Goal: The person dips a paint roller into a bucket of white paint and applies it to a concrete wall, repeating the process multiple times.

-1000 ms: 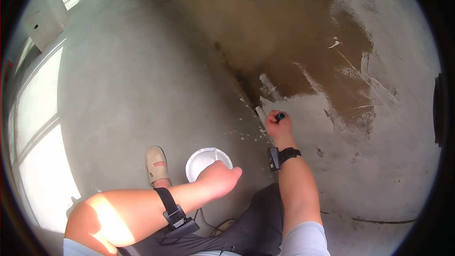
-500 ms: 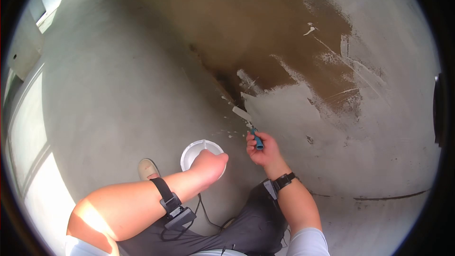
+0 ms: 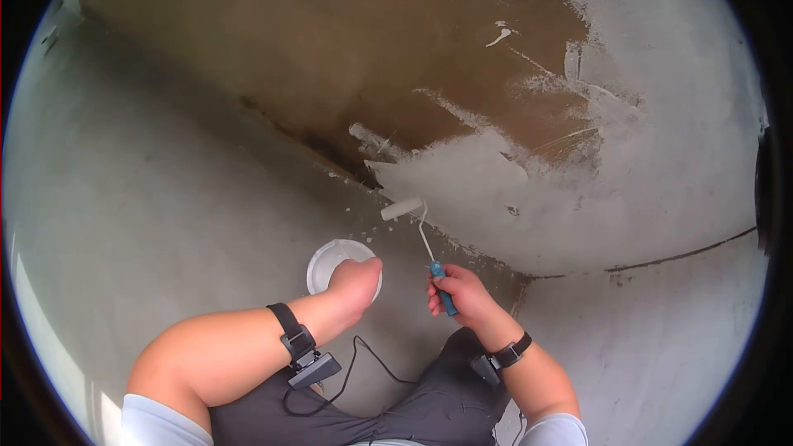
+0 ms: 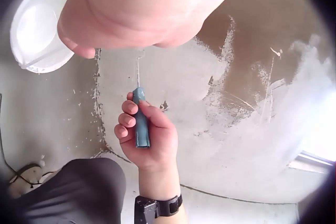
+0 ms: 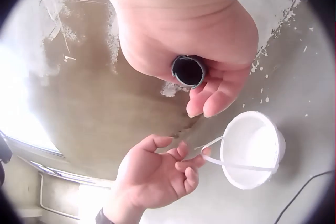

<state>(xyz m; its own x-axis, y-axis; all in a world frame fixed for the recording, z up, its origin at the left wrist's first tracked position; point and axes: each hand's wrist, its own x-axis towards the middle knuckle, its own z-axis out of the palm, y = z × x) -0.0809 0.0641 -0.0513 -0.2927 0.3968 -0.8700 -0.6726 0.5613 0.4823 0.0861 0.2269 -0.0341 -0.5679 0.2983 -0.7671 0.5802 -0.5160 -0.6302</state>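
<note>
A blue-handled paint roller (image 3: pixel 401 209) is gripped by my right hand (image 3: pixel 467 296), its white sleeve near the line where wall and floor meet. The left wrist view shows that hand (image 4: pixel 160 140) with fingers curled round the blue handle (image 4: pixel 142 124). My left hand (image 3: pixel 355 287) covers part of a white bucket (image 3: pixel 317 267). Seen in the right wrist view, the left hand's (image 5: pixel 155 174) fingers are hooked through the white bail (image 5: pixel 241 168) of the bucket (image 5: pixel 281 148), which hangs tilted beside it.
The wall has a brown area (image 3: pixel 314 41) bordered by pale coating (image 3: pixel 462 173). White spatters dot the grey floor (image 3: pixel 190 223) along the wall's base. A black cable (image 3: pixel 355 355) loops near the person's dark trousers (image 3: pixel 446 392).
The head view has turned, shifting the wall leftward. My right hand has come down and back with the roller, whose sleeve now shows fully. My left hand still holds the bucket.
</note>
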